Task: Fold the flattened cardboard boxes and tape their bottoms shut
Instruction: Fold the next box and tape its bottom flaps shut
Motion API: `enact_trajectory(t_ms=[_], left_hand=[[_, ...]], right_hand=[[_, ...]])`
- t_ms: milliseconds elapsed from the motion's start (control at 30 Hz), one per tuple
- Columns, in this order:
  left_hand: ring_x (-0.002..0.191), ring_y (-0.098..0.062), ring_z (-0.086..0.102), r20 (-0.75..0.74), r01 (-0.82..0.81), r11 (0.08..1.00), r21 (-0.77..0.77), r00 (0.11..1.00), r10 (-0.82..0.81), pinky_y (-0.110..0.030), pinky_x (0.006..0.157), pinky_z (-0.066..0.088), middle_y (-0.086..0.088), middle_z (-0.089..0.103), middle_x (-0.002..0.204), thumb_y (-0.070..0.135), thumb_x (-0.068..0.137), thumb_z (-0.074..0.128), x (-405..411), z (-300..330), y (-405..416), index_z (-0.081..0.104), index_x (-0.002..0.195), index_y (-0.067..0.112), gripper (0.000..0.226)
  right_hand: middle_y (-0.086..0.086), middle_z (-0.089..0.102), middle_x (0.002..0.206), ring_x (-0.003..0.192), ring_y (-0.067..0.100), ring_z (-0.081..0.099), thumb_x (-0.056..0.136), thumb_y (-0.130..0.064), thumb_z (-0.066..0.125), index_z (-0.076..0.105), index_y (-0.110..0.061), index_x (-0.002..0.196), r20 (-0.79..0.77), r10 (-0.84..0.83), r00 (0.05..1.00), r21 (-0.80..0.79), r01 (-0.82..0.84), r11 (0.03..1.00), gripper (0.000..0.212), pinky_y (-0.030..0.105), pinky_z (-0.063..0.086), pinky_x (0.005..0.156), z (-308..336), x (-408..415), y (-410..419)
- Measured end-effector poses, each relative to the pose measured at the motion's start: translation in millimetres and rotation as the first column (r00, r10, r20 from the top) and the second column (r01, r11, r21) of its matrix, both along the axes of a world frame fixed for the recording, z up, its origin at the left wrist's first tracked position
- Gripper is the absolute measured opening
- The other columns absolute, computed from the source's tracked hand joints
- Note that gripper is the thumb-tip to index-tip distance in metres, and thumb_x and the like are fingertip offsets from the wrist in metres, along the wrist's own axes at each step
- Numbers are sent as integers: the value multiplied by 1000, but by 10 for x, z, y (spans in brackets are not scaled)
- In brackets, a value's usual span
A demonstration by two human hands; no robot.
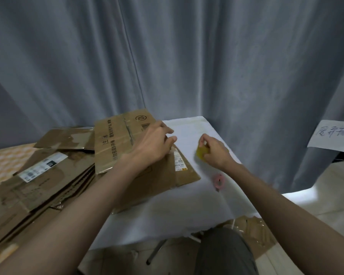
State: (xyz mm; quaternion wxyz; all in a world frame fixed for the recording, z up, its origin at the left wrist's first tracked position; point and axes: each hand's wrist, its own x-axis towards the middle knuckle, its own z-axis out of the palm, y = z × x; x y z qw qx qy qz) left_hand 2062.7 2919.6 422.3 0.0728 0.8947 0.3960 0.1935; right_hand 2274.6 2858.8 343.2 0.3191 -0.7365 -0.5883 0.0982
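In the head view, the flattened cardboard boxes [48, 175] are lying in a loose, overlapping heap across the left half of the white table [187, 205], and one printed box [115, 143] is sitting on top of the heap with its far end tilting up toward the grey curtain [187, 56]. The left hand [153, 143] is resting on that top box near its right edge, its fingers lightly curled over the board; whether they are actually pinching the edge is not something this view is showing. The right hand [214, 149] is closing its fingers around a yellow roll of tape [202, 153] just above the bare table to the right of the heap. The board is looking light and stiff, likely bending only along its creases, so taking it by the free edge or a corner is probably serving best; old tape and torn patches are suggesting weak spots that could rip under a hard pull. The smooth faces may be sliding over one another, so lifting one sheet could drag its neighbours. A small pink object [218, 181] is lying near the right table edge, apart from the boxes. Open room is lying on the white surface between heap and right edge, where a box could be opened up; the curtain is crowding the far side, and more cardboard [252, 231] is lying on the floor under the near right corner.
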Motion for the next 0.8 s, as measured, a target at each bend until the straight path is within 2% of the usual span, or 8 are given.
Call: enact_trajectory(t_ms=[133, 233, 333, 433, 500, 633, 733, 800], left_hand=[[128, -17, 45, -50, 72, 997, 3, 996, -71, -30, 104, 35, 3, 50, 140, 39, 102, 47, -100, -106, -2, 58, 137, 16, 43], [131, -16, 43, -30, 89, 996, -14, 996, -90, -30, 107, 33, 3, 48, 142, 42, 102, 46, -109, -232, -9, 56, 140, 16, 47], [130, -13, 43, 22, 98, 992, -76, 995, -97, -24, 105, 31, 3, 47, 142, 37, 102, 48, -142, -223, 12, 52, 143, 17, 45], [118, -11, 52, 288, 137, 959, -246, 955, -63, -14, 95, 39, 5, 52, 134, 24, 103, 50, -224, -94, 27, 55, 139, 19, 37], [115, -14, 59, 482, 192, 921, -339, 876, -5, -20, 96, 47, 2, 59, 131, 12, 103, 48, -297, -25, 36, 60, 134, 17, 34], [111, -8, 59, 534, 127, 977, -169, 845, -18, -20, 99, 44, 3, 66, 119, 4, 99, 50, -512, 8, -20, 70, 117, 17, 30], [103, -10, 60, 460, -22, 999, -38, 887, 37, -23, 95, 44, 6, 64, 117, 12, 98, 57, -848, -107, -73, 71, 117, 20, 25], [112, -15, 59, 477, -131, 991, -21, 870, 125, -25, 100, 41, 1, 64, 123, 14, 99, 56, -1129, -249, -76, 69, 122, 16, 26]], right_hand=[[-5, 49, 69, 72, 26, 50, 78, 2, 55, 45, -20, 114, 107, -22, 994, -46, 27, 999, 43, 32, 32, 66, -326, -4, 79], [0, 56, 83, 87, 31, 58, 78, 5, 56, 48, -23, 99, 55, -35, 998, -147, 42, 988, 35, 30, 35, 71, -472, -7, 74], [0, 66, 91, 92, 27, 63, 82, -7, 61, 60, -30, 84, 54, -133, 990, -9, 134, 991, 22, 31, 48, 78, -364, -82, 111], [-2, 74, 86, 84, 16, 68, 90, -18, 63, 75, -19, 83, -243, -79, 967, 158, 120, 980, 13, 32, 54, 81, 94, -389, 117], [-3, 74, 74, 72, 13, 69, 90, -32, 68, 77, -18, 84, -387, 37, 921, 155, 26, 988, 17, 28, 55, 73, 416, -662, 113], [0, 68, 69, 56, 10, 62, 85, -37, 76, 72, -17, 89, -384, 55, 922, 66, -32, 997, 20, 18, 47, 53, 653, -977, 159], [2, 66, 69, 56, 11, 60, 85, -31, 78, 71, -10, 92, -399, -18, 917, -13, 14, 1000, 23, 20, 47, 56, 620, -917, 124], [2, 65, 64, 54, 8, 58, 83, -34, 80, 72, -8, 87, -430, -45, 902, -17, 42, 999, 27, 25, 51, 61, 552, -871, 83]])
